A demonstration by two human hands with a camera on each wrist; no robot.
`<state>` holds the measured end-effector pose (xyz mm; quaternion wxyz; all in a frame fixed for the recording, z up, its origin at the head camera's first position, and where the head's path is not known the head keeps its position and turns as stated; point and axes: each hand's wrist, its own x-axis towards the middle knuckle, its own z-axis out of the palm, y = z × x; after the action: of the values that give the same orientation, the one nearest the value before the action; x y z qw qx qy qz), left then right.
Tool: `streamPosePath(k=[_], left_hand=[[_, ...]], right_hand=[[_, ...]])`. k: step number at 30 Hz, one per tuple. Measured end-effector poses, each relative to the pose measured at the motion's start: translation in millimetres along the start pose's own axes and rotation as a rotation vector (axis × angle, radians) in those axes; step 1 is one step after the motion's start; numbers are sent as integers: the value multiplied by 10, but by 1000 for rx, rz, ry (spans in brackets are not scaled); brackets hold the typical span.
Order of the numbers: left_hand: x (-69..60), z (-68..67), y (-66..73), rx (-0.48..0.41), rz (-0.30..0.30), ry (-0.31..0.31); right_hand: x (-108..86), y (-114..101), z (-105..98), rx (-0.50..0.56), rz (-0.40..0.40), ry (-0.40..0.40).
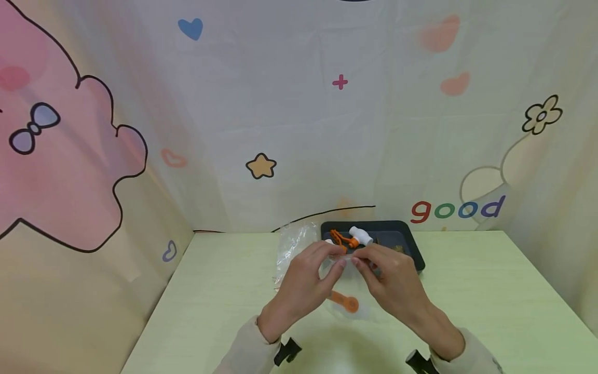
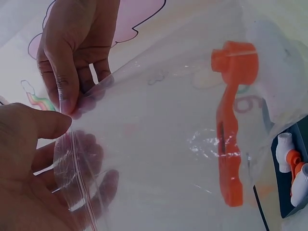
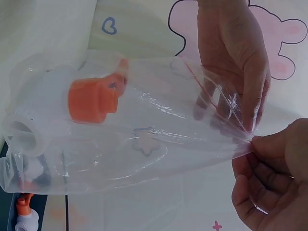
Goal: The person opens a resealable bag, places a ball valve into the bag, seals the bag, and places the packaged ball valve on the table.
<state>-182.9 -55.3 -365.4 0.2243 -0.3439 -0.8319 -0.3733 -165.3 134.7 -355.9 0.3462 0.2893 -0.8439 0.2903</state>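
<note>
A clear zip-seal plastic bag [image 2: 159, 159] hangs between both hands. An orange-and-white plastic piece, like a toy hammer, is inside; its grooved orange handle [image 2: 228, 159] and orange collar [image 3: 87, 100] show plainly, its white part only hazily through the plastic. My left hand [image 1: 301, 285] pinches the bag's zip edge between thumb and fingers. Close beside it, my right hand [image 1: 397, 285] pinches the same edge, as the right wrist view shows with the right thumb [image 3: 272, 144] against the plastic. The two hands' fingertips are nearly together.
Behind the hands stands a dark tray [image 1: 413, 252] with small orange-and-white hammer-like pieces [image 1: 361, 236] and a brownish thing [image 1: 398, 249]. Another clear plastic bag [image 1: 294, 246] lies left of the tray. All are on a pale table [image 1: 486, 301] before a printed curtain [image 1: 299, 104].
</note>
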Motion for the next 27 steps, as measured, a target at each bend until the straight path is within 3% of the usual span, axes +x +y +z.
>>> streamPosePath(k=[13, 20, 27], left_hand=[[24, 40, -16, -90, 45, -5], [24, 51, -3, -46, 103, 18], [12, 16, -9, -33, 80, -7]], right_hand=[[-4, -19, -22, 2, 3, 4], [-6, -22, -24, 10, -8, 11], [-9, -5, -37, 6, -17, 16]])
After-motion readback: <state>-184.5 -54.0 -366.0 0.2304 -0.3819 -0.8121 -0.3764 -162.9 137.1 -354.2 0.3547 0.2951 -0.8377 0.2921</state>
